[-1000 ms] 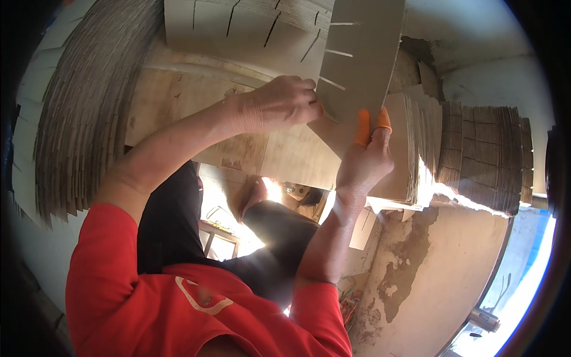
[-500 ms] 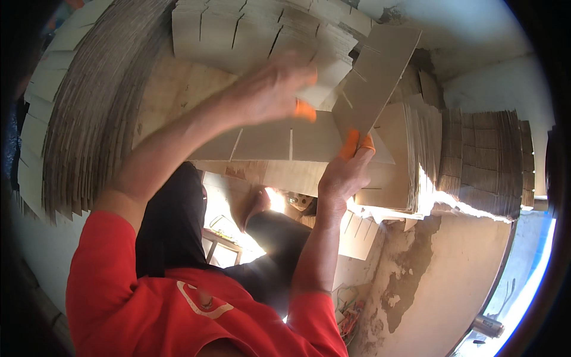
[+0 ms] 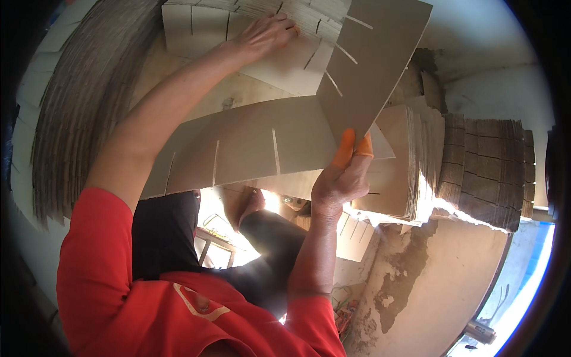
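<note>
My right hand [image 3: 343, 174], with orange covers on the thumb and a finger, pinches the lower end of slotted grey-brown cardboard strips. One strip [image 3: 380, 53] rises away from the hand, tilted to the right. Another strip [image 3: 238, 140] stretches out to the left above my legs, its slots along the near edge. The two meet just above the fingertips; I cannot tell whether they are joined. At the far stack of slotted cardboard [image 3: 205, 27], my left hand [image 3: 270, 34] rests on the upper edge, fingers curled together. Its fingertips are mostly hidden.
A tall, fanned row of cardboard sheets [image 3: 83, 107] curves along the left. To the right stand a pale stack of sheets [image 3: 395, 160] and a darker bundle of slotted cardboard [image 3: 491, 169]. Beneath the work lies a wooden board [image 3: 279, 83]. A metal cylinder [image 3: 480, 332] sits at the lower right.
My left hand has moved up and away onto the far stack, its fingers now curled. The strips in my right hand have swung, one higher and the other farther left and nearer me.
</note>
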A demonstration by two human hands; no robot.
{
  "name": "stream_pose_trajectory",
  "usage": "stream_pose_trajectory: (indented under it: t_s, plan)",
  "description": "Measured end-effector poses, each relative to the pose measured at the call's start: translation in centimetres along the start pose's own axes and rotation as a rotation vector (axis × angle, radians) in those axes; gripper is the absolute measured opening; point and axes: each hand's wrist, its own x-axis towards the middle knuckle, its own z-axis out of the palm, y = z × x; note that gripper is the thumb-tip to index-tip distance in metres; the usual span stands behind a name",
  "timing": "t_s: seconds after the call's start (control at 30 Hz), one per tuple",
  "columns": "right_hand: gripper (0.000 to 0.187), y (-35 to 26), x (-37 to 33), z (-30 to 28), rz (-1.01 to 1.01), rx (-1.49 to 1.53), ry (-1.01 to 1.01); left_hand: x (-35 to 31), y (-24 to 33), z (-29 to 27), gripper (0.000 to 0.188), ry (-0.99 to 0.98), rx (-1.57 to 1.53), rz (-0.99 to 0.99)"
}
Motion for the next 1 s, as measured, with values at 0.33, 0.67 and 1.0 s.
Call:
stream_pose_trajectory:
  t_s: [0.33,0.67,1.0]
  plan:
    - [0.044,0.1,0.2,0.0,0.025,0.197,0.031,-0.6,2.8,-1.6,0.020,-0.013,-0.120,-0.023]
    - [0.038,0.3,0.3,-0.3,-0.021,0.036,0.087,0.1,1.8,-0.7,0.018,0.078,0.032,0.120]
    - [0.048,0.2,-0.1,-0.3,0.039,0.104,0.015,0.1,3.4,-2.2,0.007,-0.358,-0.122,-0.041]
